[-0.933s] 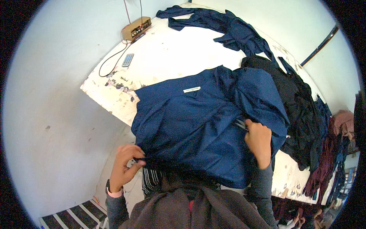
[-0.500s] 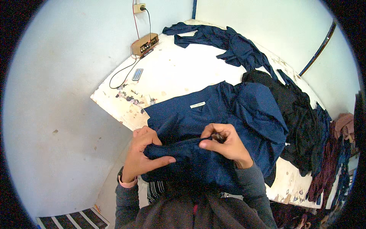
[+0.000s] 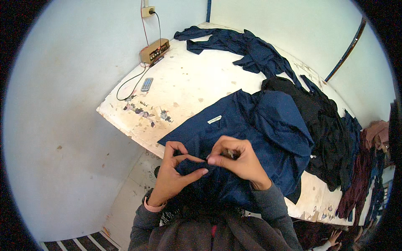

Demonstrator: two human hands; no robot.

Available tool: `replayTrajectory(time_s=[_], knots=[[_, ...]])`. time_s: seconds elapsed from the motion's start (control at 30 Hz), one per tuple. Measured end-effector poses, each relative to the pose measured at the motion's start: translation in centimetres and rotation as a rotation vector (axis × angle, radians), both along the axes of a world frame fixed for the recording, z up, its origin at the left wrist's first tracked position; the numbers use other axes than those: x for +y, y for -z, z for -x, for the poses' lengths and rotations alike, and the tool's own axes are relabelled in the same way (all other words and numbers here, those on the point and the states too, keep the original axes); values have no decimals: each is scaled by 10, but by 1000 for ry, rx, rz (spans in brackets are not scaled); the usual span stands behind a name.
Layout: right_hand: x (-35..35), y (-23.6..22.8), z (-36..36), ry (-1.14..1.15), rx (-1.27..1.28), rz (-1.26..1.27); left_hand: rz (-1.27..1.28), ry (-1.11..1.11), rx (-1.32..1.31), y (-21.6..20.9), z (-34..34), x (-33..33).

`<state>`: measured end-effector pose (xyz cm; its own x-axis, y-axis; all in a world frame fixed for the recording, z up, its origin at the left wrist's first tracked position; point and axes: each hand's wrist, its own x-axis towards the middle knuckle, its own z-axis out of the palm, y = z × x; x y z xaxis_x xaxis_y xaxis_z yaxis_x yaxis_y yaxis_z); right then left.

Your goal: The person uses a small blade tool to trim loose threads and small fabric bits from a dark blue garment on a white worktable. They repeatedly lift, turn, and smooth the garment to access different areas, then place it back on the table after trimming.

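Note:
A navy blue garment (image 3: 268, 125) with a small white label (image 3: 214, 119) is spread over the near part of the table and hangs toward my lap. My left hand (image 3: 176, 178) holds a fold of its near edge between thumb and fingers. Just beside it, my right hand (image 3: 236, 161) pinches the same edge with thumb and forefinger, the fingertips of both hands almost meeting. What lies inside the right hand's curled fingers cannot be made out.
More dark blue clothing (image 3: 259, 54) lies along the table's (image 3: 188, 83) far side, with a black garment (image 3: 322, 125) to the right. Maroon clothes (image 3: 356, 180) hang over the right edge. A brown radio-like box (image 3: 155, 51) with cords and a remote control (image 3: 147, 84) are at back left. Another person's hand (image 3: 334, 237) shows lower right.
My left hand has moved right along the edge, its fingertips closing in on the right hand. My right hand has shifted slightly left. Another person's hand shows more clearly at lower right.

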<state>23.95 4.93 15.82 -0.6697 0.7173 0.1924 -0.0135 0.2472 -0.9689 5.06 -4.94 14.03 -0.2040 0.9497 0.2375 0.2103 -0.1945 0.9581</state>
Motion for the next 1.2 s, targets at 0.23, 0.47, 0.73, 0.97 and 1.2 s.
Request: replayTrajectory(time_s=[0.23,0.47,0.73,0.97,1.2], knots=[[13,-18,1,240,-112,-346,14,376,175,0,7,4],[-12,-35,-10,202,-597,-396,-1,82,304,-4,8,0],[-14,-23,-1,125,-631,-426,-50,162,328,-1,1,2],[-10,-17,-6,180,-487,-285,-20,145,277,3,6,0],[11,25,-6,-111,-375,-78,87,155,-107,17,32,-18]])
